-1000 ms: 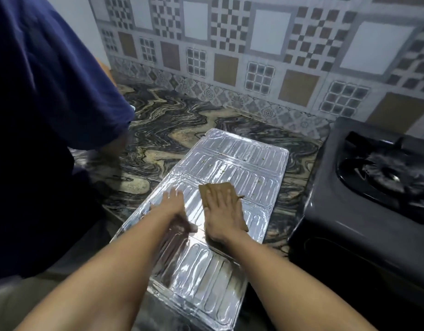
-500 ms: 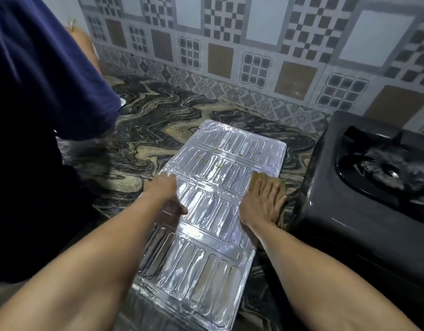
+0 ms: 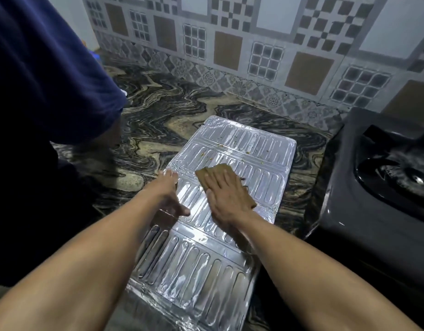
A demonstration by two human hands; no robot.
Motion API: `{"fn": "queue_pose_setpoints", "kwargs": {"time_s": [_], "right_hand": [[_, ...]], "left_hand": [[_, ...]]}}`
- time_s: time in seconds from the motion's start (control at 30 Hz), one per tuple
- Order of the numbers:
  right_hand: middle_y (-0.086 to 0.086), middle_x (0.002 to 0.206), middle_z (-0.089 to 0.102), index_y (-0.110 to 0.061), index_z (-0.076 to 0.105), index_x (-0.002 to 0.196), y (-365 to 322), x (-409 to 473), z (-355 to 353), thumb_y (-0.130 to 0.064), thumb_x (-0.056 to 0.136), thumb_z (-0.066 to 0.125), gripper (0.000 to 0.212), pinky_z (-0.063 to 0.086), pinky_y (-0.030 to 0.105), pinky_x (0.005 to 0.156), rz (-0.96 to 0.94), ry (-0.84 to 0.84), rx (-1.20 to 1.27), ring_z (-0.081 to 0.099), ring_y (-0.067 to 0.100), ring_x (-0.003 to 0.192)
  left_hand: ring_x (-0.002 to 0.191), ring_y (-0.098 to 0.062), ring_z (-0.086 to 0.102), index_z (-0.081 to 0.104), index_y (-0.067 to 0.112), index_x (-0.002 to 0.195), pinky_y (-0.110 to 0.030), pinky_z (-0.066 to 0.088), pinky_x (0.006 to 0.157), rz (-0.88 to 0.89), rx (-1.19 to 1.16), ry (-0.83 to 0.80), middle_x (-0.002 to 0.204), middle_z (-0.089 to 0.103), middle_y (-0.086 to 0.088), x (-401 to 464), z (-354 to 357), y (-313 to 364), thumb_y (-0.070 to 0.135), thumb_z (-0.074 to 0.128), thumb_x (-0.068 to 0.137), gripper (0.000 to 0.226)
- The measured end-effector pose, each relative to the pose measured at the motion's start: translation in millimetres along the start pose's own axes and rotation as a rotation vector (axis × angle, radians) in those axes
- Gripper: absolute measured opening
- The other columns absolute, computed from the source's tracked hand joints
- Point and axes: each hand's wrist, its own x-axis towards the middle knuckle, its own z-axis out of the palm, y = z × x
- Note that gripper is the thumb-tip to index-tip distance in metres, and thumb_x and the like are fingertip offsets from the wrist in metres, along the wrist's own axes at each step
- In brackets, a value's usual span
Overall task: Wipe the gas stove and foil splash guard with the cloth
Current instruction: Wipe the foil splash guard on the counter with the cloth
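Note:
The foil splash guard (image 3: 258,163) lies flat on the marbled counter, ribbed and shiny, with small food specks on its far panel. My right hand (image 3: 226,194) presses flat on a brown cloth (image 3: 207,174) over the guard's middle panel. My left hand (image 3: 169,194) rests on the guard's left edge, fingers spread, holding it down. The black gas stove (image 3: 363,211) stands to the right of the guard, its burner (image 3: 402,174) at the far right.
Another person in a dark blue shirt (image 3: 39,75) stands close at the left, over the counter. The marbled counter (image 3: 172,108) runs back to a patterned tile wall (image 3: 254,44). The guard's near end overhangs the counter's front edge.
My right hand has slid the cloth from the guard's right edge back left to the middle panel. My left hand has stayed on the left edge.

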Motion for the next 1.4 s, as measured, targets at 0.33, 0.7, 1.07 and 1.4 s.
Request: {"fn": "queue_pose_setpoints", "kwargs": {"time_s": [0.33, 0.7, 1.07, 1.4], "right_hand": [[0.009, 0.162, -0.006, -0.023, -0.003, 0.154, 57, 40, -5, -0.039, 0.099, 0.022, 0.062, -0.004, 0.061, 0.115, 0.588, 0.090, 0.003, -0.008, 0.037, 0.148], [-0.013, 0.161, -0.002, -0.039, 0.005, 0.152, 11, 40, 0, -0.048, 0.102, 0.009, 0.051, -0.006, 0.048, 0.120, -0.154, 0.001, 0.024, -0.006, 0.017, 0.149], [-0.001, 0.154, 0.033, -0.021, 0.043, 0.142, -10, 82, -4, -0.002, 0.094, 0.044, 0.052, 0.005, 0.043, 0.120, -0.167, 0.133, 0.314, 0.021, 0.022, 0.144], [-0.007, 0.160, 0.019, -0.030, 0.027, 0.150, 19, 126, -22, 0.007, 0.083, 0.046, 0.079, -0.001, 0.045, 0.118, 0.044, 0.135, 0.159, 0.012, 0.020, 0.146]], "left_hand": [[0.108, -0.034, 0.060, 0.037, 0.013, 0.134, -0.044, 0.053, 0.092, -0.037, -0.049, -0.086, 0.124, 0.056, -0.010, 1, -10, -7, 0.035, 0.092, 0.056, 0.098], [0.105, -0.031, 0.060, 0.027, 0.021, 0.147, -0.042, 0.057, 0.084, -0.063, 0.085, 0.016, 0.132, 0.052, -0.008, -3, -9, -4, 0.040, 0.092, 0.055, 0.114], [0.128, -0.030, 0.048, 0.008, 0.025, 0.154, -0.044, 0.044, 0.104, -0.016, 0.107, -0.054, 0.152, 0.035, -0.007, -7, -13, -2, 0.046, 0.086, 0.060, 0.124], [0.137, -0.034, 0.039, -0.001, 0.018, 0.154, -0.041, 0.038, 0.109, -0.037, 0.079, -0.039, 0.161, 0.019, -0.007, -6, -13, -2, 0.042, 0.087, 0.060, 0.131]]}}
